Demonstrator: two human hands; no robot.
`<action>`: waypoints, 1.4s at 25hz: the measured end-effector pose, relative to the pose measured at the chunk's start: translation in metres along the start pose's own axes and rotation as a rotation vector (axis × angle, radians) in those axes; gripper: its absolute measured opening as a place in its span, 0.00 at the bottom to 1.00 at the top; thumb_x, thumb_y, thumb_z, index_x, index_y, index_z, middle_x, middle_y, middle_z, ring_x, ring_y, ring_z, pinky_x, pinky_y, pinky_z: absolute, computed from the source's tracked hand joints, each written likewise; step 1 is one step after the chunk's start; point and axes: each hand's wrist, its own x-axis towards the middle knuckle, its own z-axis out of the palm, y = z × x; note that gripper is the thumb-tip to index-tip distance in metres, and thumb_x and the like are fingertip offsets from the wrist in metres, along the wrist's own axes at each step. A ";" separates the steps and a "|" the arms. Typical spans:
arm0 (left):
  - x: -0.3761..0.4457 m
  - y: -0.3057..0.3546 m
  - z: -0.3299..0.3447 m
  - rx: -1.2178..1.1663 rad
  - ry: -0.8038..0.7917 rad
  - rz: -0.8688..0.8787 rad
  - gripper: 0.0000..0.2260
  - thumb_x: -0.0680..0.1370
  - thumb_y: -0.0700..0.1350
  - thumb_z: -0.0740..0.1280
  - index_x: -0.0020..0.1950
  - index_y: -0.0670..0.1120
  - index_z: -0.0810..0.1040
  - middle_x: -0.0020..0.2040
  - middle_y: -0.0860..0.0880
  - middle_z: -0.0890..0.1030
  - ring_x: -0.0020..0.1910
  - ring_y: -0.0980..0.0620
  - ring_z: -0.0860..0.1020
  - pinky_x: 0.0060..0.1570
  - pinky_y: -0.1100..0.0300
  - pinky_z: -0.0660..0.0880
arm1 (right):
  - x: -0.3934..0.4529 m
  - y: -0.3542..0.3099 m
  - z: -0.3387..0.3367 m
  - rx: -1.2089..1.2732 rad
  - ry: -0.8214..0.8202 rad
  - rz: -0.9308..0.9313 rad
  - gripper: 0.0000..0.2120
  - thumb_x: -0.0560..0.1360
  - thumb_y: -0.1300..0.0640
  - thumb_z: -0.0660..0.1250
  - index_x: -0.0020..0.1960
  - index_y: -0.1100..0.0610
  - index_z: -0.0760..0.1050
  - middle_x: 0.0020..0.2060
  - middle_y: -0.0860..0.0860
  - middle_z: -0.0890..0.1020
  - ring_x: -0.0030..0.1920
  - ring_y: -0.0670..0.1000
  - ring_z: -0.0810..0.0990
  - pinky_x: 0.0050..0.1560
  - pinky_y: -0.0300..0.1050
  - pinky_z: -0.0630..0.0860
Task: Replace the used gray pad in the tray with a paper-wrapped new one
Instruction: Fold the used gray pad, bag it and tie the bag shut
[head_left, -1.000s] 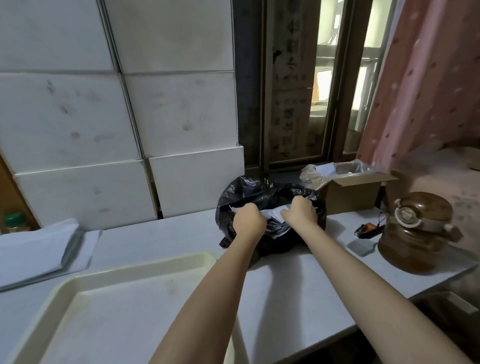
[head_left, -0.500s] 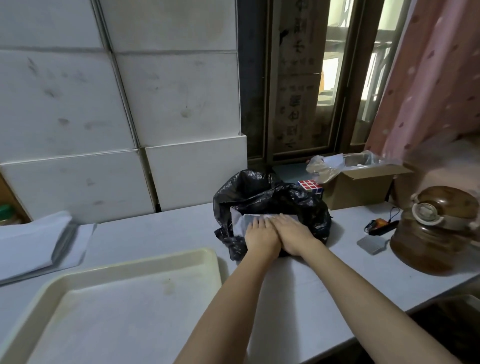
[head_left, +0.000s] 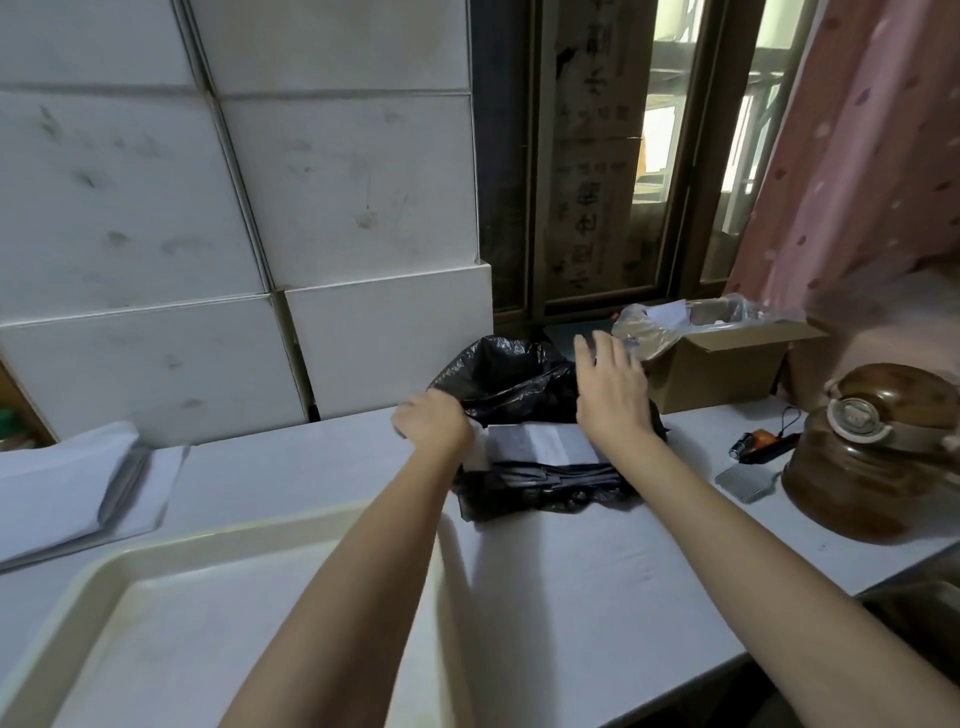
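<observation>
A black plastic bag (head_left: 511, 382) lies on the white table, with a folded gray pad (head_left: 540, 447) showing in its mouth. My left hand (head_left: 434, 423) is curled at the bag's left edge and seems to grip the plastic there. My right hand (head_left: 613, 387) hovers over the bag with fingers straight and spread, holding nothing. The cream tray (head_left: 208, 623) sits near the front left with no pad in it. A stack of paper-wrapped pads (head_left: 57, 483) lies at the far left of the table.
An open cardboard box (head_left: 722, 364) lined with clear plastic stands behind the bag on the right. A brown lidded pot (head_left: 878, 452), a small metal comb-like piece (head_left: 745, 480) and a dark orange-tipped gadget (head_left: 758, 444) occupy the right side. White foam boxes (head_left: 234, 234) form the back wall.
Both hands were pressing the pad down in the bag. Now my right hand has lifted with fingers spread, and my left has shifted to the bag's left edge.
</observation>
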 end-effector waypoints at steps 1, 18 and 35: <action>0.002 -0.009 0.006 -0.037 -0.079 -0.039 0.16 0.78 0.41 0.59 0.66 0.43 0.71 0.64 0.44 0.75 0.64 0.44 0.74 0.60 0.54 0.69 | 0.005 0.007 0.000 -0.003 -0.137 0.084 0.38 0.69 0.61 0.71 0.73 0.62 0.57 0.69 0.61 0.66 0.69 0.60 0.66 0.67 0.52 0.67; -0.063 -0.081 -0.012 -0.843 0.165 0.394 0.11 0.72 0.37 0.63 0.37 0.52 0.67 0.35 0.54 0.74 0.39 0.45 0.76 0.42 0.50 0.75 | -0.054 0.089 -0.045 0.682 -0.670 0.068 0.25 0.63 0.43 0.76 0.54 0.51 0.71 0.53 0.47 0.75 0.55 0.50 0.74 0.57 0.49 0.73; -0.105 -0.024 -0.122 -0.629 0.322 0.235 0.05 0.80 0.41 0.56 0.52 0.39 0.68 0.49 0.43 0.65 0.32 0.46 0.67 0.40 0.56 0.65 | 0.005 0.039 -0.192 1.612 -0.246 0.661 0.17 0.71 0.65 0.70 0.57 0.70 0.71 0.39 0.58 0.81 0.32 0.49 0.83 0.34 0.43 0.82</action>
